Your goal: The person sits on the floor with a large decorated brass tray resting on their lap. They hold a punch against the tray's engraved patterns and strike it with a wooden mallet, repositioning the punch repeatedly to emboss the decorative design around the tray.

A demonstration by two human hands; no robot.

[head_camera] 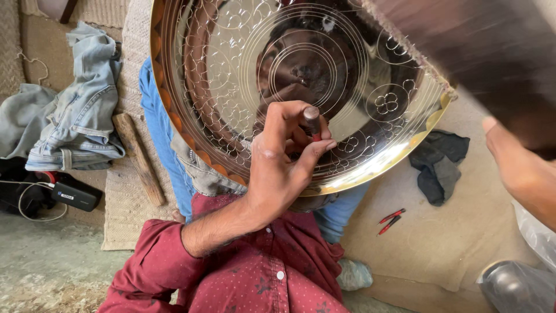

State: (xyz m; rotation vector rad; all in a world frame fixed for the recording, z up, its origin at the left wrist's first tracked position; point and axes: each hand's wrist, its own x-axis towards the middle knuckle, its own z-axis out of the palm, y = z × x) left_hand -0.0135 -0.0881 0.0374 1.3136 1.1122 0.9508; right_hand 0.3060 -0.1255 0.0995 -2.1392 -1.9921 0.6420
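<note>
**A hand at work on an engraved brass tray**

The big round brass tray (pixel 243 69) fills the upper middle of the frame, tilted up against the person's lap, its shiny face cut with rings at the centre and looping flower patterns toward the scalloped rim. Low on its face, near the centre of the frame, the left hand (pixel 284 156) has its fingers curled tight around a small engraving tool (pixel 311 122) with a rounded dark top and a bit of red below; the tip meets the metal. The right hand (pixel 521 168) comes in from the right edge, blurred, so I cannot tell how far open it is or whether it holds anything.

Below the tray are a dark red shirt (pixel 260 272) and blue jeans (pixel 159 122). A wooden stick (pixel 139 159) lies at the left, beside a denim jacket (pixel 75 110). A dark cloth (pixel 437 165) and small red-handled pliers (pixel 391 220) lie on the mat at the lower right.
</note>
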